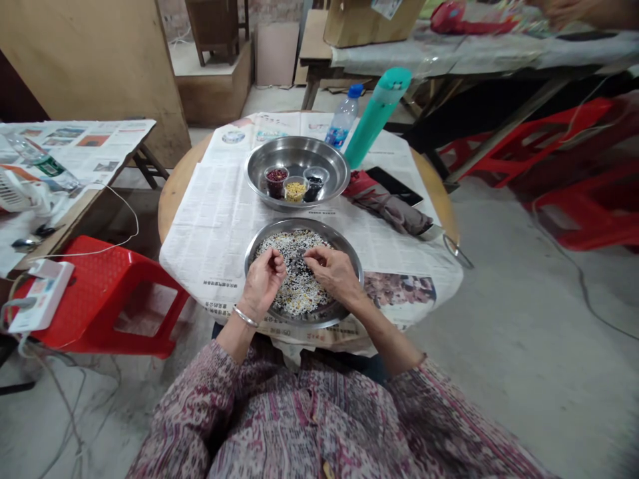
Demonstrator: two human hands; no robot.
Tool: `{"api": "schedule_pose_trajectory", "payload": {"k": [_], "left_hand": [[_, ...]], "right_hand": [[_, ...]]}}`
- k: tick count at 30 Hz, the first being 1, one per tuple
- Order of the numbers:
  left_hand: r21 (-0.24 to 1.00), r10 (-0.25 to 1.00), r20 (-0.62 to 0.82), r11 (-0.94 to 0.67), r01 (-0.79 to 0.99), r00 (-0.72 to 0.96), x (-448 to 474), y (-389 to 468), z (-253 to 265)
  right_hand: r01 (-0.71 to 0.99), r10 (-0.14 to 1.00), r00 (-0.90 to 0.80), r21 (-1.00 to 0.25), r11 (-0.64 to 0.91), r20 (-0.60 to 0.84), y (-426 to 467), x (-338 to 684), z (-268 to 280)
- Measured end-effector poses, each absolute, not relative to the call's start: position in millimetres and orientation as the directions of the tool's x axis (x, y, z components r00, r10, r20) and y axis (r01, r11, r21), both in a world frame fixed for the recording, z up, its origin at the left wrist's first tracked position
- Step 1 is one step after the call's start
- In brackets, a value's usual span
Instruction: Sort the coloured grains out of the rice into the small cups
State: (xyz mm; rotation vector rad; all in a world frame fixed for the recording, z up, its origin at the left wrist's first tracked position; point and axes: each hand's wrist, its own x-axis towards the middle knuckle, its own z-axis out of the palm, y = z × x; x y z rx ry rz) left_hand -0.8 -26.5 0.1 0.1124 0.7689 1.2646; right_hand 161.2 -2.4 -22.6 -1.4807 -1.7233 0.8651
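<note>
Both my hands over the near steel basin [348, 241], which sits by the near edge of the round table [170, 203]; my left hand [266, 279] is above the basin's left side, fingers curled in and thumb against them, a silver bangle [245, 317] at the wrist; cannot tell whether anything lies inside the curl; my right hand [333, 271] is above the basin's right side, thumb and forefinger brought together in a pinch; whatever may be between the tips is too small to make out; mixed grains [299, 296], mostly white with black and some yellow, spread over the basin floor beneath both hands; a second steel basin [327, 154] stands just beyond, toward the table's far edge, the two rims near each other; inside it, toward its near rim, three clear cups grouped together: cup of dark red beans [276, 179] at left, cup of yellow grains [295, 191] in the middle and nearest me, cup of black beans [314, 185] at right; newspaper sheets [200, 236] cover most of the tabletop; near the far edge, right of the second basin, a blue-capped plastic bottle [342, 120] and a teal flask [377, 118]; toward the right edge, a folded umbrella [392, 207], grey and red, lying alongside a black-screened device [394, 185].
</note>
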Motion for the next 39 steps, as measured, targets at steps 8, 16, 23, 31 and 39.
{"api": "schedule_pose_trajectory", "payload": {"k": [8,16,23,31,39], "left_hand": [[0.473,0.882,-0.468,0.31,-0.825,0.063,-0.3,-26.6,-0.8],[0.462,0.87,-0.49,0.312,-0.83,0.054,0.5,-26.3,2.5],[0.482,0.909,-0.416,0.202,-0.853,-0.019,0.1,-25.9,-4.3],[0.5,0.907,-0.413,0.155,-0.852,-0.077,1.1,-26.2,-2.5],[0.511,0.907,-0.417,0.179,-0.841,-0.06,0.8,-26.3,-3.3]], "right_hand": [[0.001,0.953,-0.123,-0.96,-0.279,-0.277,-1.3,159.5,-17.7],[-0.185,0.902,-0.18,-0.887,-0.424,-0.394,-4.3,163.0,-13.9],[-0.006,0.964,-0.109,-0.969,-0.245,-0.243,-3.6,160.3,-22.6],[0.562,0.979,-0.156,-0.802,0.2,0.135,-6.1,154.4,-29.2],[0.76,0.936,-0.294,-0.546,0.353,0.196,-2.6,142.4,-27.7]]}}
